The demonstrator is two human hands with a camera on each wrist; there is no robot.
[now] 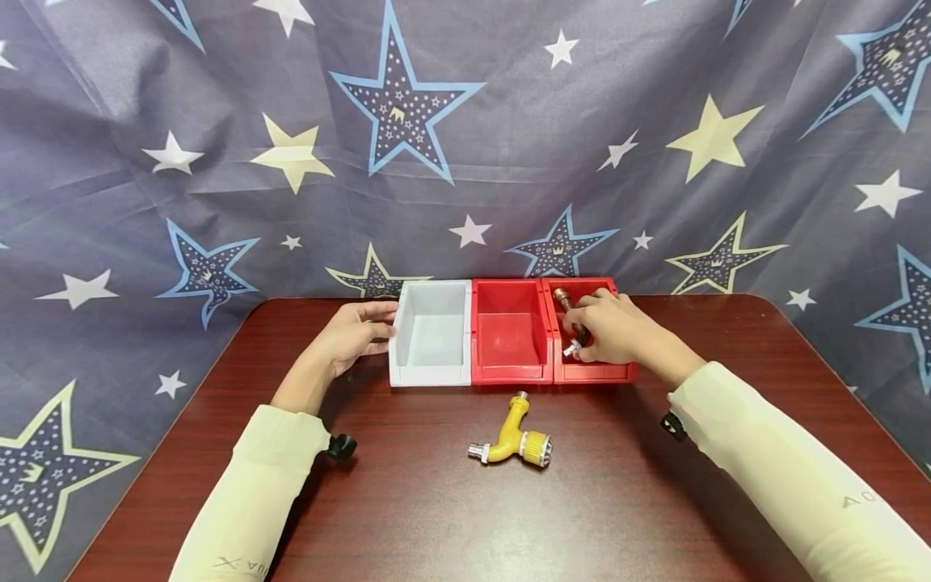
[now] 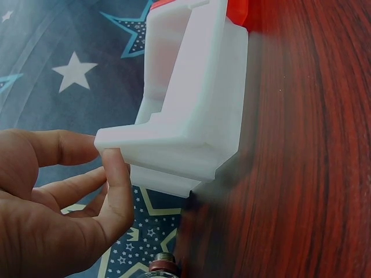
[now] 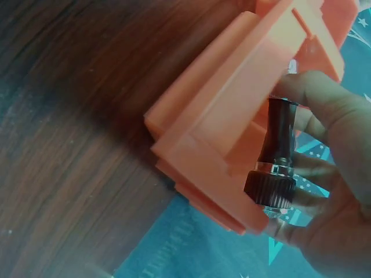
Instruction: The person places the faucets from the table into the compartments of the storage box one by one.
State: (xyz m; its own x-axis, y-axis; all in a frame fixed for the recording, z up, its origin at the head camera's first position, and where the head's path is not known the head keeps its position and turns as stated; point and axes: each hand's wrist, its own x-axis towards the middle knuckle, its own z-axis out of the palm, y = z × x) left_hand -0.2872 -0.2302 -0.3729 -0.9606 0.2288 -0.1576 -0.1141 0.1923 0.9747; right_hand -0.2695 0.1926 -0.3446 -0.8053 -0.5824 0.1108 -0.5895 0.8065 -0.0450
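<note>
My left hand (image 1: pixel 351 335) is at the left side of a white bin (image 1: pixel 431 376). In the left wrist view its thumb and index finger pinch a corner of the bin's rim. My right hand (image 1: pixel 614 327) reaches into the right-hand red bin (image 1: pixel 592 373) and grips a dark brown tap (image 1: pixel 562 297) with metal ends. The tap's ribbed knob (image 3: pixel 270 190) shows in the right wrist view, while the fingers hide part of its body. A yellow tap (image 1: pixel 509 436) with a ribbed yellow knob lies on the table in front of the bins.
Between the white bin and the right-hand one stands another red bin (image 1: pixel 512 375), side by side with both. The bins stand at the back of the dark red wooden table (image 1: pixel 407 517). Behind hangs a grey-blue star-patterned cloth (image 1: pixel 502 178).
</note>
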